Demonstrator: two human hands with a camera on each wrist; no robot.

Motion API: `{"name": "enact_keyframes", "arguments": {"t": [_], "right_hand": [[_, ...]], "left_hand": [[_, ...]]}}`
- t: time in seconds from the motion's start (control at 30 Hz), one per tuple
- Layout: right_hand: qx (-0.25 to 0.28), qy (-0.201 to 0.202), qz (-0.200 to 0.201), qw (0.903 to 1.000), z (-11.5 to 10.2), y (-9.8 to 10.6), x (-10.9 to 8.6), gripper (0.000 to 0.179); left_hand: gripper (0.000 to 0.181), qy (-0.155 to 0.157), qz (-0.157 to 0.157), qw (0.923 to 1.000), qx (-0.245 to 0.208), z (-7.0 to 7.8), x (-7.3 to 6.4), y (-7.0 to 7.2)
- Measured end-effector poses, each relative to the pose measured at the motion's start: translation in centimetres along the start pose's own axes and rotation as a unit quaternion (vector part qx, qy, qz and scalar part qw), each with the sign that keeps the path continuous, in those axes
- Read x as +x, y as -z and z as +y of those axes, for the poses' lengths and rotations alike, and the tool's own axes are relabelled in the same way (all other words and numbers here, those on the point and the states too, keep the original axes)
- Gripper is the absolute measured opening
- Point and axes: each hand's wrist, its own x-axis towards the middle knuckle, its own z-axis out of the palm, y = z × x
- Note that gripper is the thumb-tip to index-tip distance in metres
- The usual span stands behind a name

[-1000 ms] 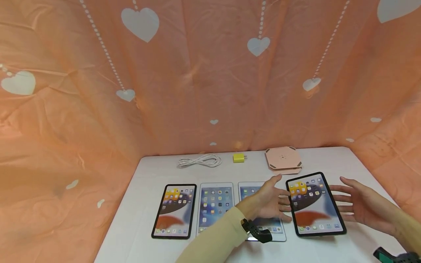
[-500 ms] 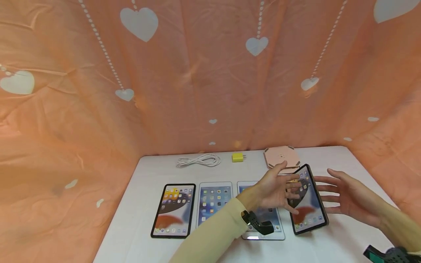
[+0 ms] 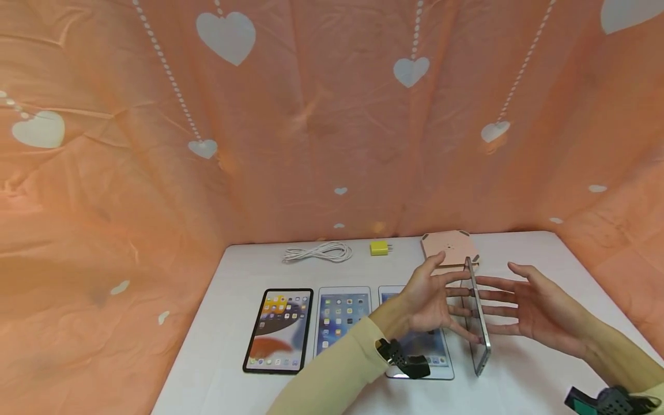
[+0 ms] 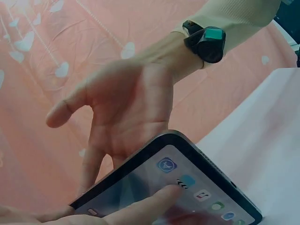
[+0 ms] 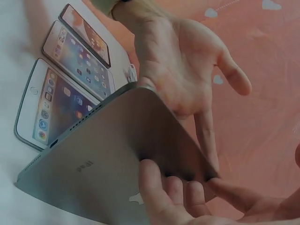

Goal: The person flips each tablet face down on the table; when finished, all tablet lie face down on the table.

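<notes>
Head: the held tablet (image 3: 478, 329) is standing nearly on edge between the left hand (image 3: 425, 300) and right hand (image 3: 544, 314) — extended fingers are pressing it from both faces, neither hand curling round it. Its far corner is overlapping the pink stand (image 3: 449, 246) in this view. Left side is tight: the left hand and sleeve (image 3: 332, 374) are partly covering the right white-framed tablet (image 3: 427, 344). Past the right hand, white surface (image 3: 586, 288) is running to its edge. The left white-framed tablet (image 3: 342, 314) and black-framed tablet (image 3: 278, 330) are lying farther left; white cable (image 3: 318, 252) and yellow plug (image 3: 379, 248) are lying near the back edge. Orange heart-print cloth (image 3: 311, 127) is hanging behind and at the sides.

Left wrist: left fingers are touching the lit screen.

Right wrist: right fingers are pressing the grey back — can't tell if the lower corner is touching the surface.
</notes>
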Motion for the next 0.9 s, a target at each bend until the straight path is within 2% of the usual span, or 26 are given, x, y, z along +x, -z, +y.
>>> {"name": "enact_keyframes", "arguments": {"t": [0.1,0.17,0.27,0.33,0.43,0.5,0.57,0.7,0.8,0.9], "right_hand": [[0.028,-0.012,-0.022,0.9993,0.3,0.1,0.3,0.075],[0.027,-0.024,-0.026,0.9990,0.6,0.3,0.5,0.075],[-0.012,-0.037,0.002,0.9992,1.1,0.9,0.8,0.072],[-0.052,-0.046,0.047,0.9965,1.4,1.5,0.9,0.069],[-0.112,-0.059,0.138,0.9823,1.9,2.5,1.0,0.075],[-0.144,-0.071,0.199,0.9667,2.2,3.0,1.1,0.086],[-0.168,-0.083,0.243,0.9519,2.4,3.3,1.1,0.097],[-0.195,-0.099,0.277,0.9357,2.8,3.7,1.3,0.104],[-0.208,-0.105,0.292,0.9277,3.0,3.8,1.3,0.103],[-0.219,-0.108,0.308,0.9194,2.9,3.9,1.2,0.101]], "left_hand": [[0.086,-0.013,0.021,0.9996,-0.016,-0.3,-0.3,0.1],[0.083,-0.021,0.037,0.9989,-0.019,-0.3,-0.6,0.2],[0.080,-0.029,0.051,0.9983,-0.004,-0.2,-1.1,0.2],[0.078,-0.029,0.055,0.9980,0.013,0.0,-1.5,0.3],[0.076,-0.022,0.059,0.9973,0.039,0.3,-2.1,0.5],[0.076,-0.014,0.061,0.9967,0.052,0.5,-2.4,0.8],[0.076,-0.006,0.064,0.9958,0.065,0.6,-2.7,1.2],[0.080,0.010,0.064,0.9943,0.085,0.4,-2.8,1.8],[0.083,0.019,0.071,0.9945,0.076,0.0,-2.6,2.1],[0.086,0.019,0.095,0.9939,0.052,-0.8,-2.2,2.1]]}}
